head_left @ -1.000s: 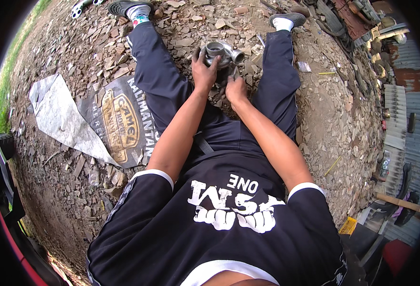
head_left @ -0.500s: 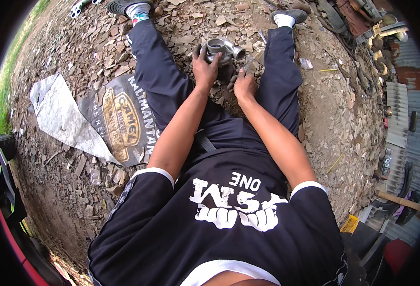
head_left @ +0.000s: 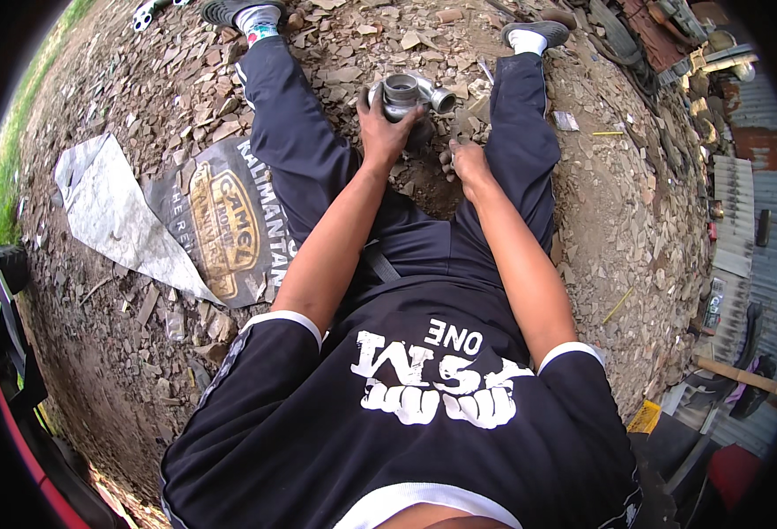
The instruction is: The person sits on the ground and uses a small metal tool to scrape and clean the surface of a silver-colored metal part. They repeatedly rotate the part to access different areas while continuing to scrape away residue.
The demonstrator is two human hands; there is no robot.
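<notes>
Between my spread legs, my left hand [head_left: 383, 132] is wrapped round the near left side of a silvery metal turbocharger [head_left: 423, 89]. Its round mouth faces up, and a short outlet pipe points to the right. A darker part sits beneath it, mostly covered by my hand. To the right and slightly nearer, my right hand [head_left: 468, 162] is closed, its fingers curled and dark with dirt. Whatever it pinches is too small to make out. A gap of ground separates this hand from the turbocharger.
Broken tile pieces and stones [head_left: 344, 75] cover the ground. A dark printed sheet [head_left: 260, 256] and a crumpled whitish sheet [head_left: 111, 207] lie left of my left leg. Corrugated metal sheets [head_left: 772, 220] and a wooden pole [head_left: 741, 375] are at the right. A thin yellow stick [head_left: 619, 302] lies nearer.
My right hand has drawn a little nearer to me and to the right, away from the turbocharger. My left hand keeps its hold, with the turbocharger nearly in the same place.
</notes>
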